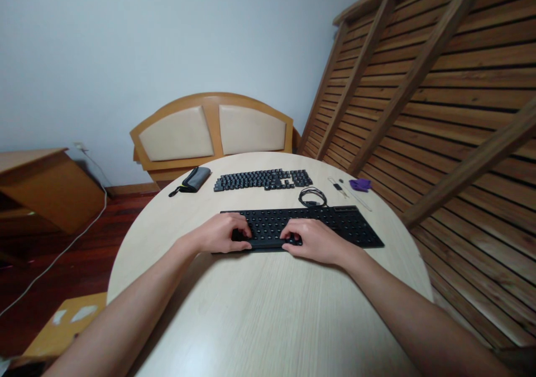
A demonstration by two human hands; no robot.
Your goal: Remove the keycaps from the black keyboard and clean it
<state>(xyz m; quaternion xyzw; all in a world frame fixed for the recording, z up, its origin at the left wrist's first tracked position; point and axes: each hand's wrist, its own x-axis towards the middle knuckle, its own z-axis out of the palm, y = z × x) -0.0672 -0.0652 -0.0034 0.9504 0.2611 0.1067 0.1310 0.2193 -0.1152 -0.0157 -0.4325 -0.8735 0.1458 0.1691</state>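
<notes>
A black keyboard (268, 220) with its keycaps off lies across the round table in front of me. My left hand (226, 233) grips its front edge near the left end, thumb at the front and fingers curled over the top. Around the middle of that edge, my right hand (312, 240) holds it in the same way. What lies under the fingertips is hidden. Behind the keyboard, loose black keycaps (251, 180) are set out in rows like a keyboard layout. A coiled black cable (313, 197) rests against the keyboard's back edge.
A grey and black pouch (196, 180) sits at the table's back left. Toward the back right are a thin wire tool (338, 187) and a purple cloth-like item (360, 184). Wooden slats (439, 142) rise close on the right; a padded headboard (213, 125) stands behind the table (251, 310).
</notes>
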